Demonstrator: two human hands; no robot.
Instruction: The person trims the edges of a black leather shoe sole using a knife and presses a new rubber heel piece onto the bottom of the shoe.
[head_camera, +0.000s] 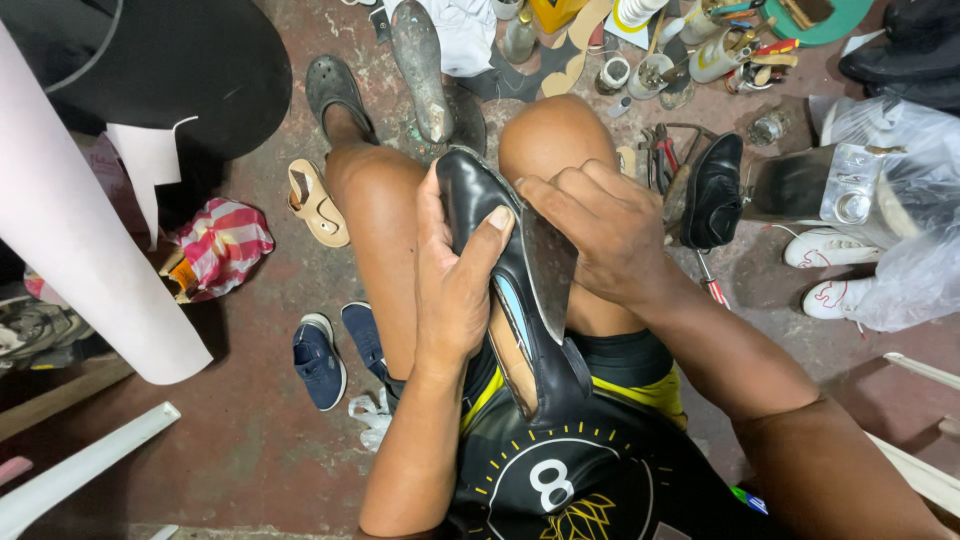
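Shoe (478, 205) is lying braced between your knees; your left hand (455, 285) is clamping it steady while your right hand (600, 230) is gripping a broad blade (550, 270) against its sole edge.

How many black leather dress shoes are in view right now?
2: one black leather dress shoe gripped by the left hand and right hand between the knees; another on the floor at right. More may be hidden.
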